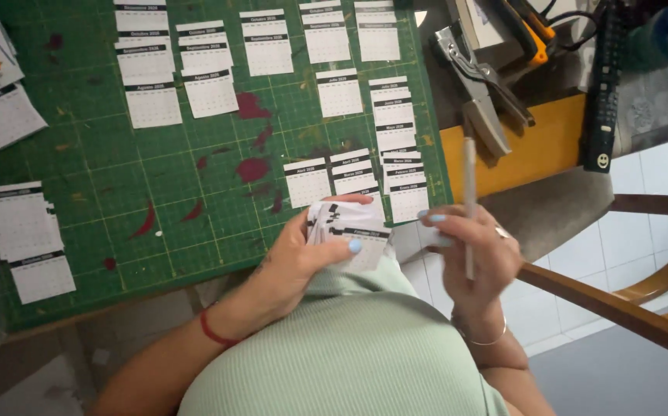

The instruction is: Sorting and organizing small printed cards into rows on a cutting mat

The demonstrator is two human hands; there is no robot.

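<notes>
Left hand [303, 254] grips a fanned stack of small calendar sheets [345, 227] close to the body, seemingly for sorting; right hand [472, 250] pinches a thin white stick [469, 192] upright, clear of the sheets. More sheets lie in rows on the green cutting mat [118, 192].

Paper slips [209, 91] on cutting mat [118, 169]

Soft, even daylight, faint shadows (right hand [472, 254] slightly motion-blurred).

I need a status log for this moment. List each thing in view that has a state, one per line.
Left hand: fingers closed around a stack of small calendar cards.
Stack of calendar cards: held, fanned slightly.
Right hand: gripping a thin white stick upright.
White stick: held, vertical.
Calendar sheets on the green cutting mat: lying flat, some overlapping.
Metal punch pliers: lying on the table, untouched.
</notes>
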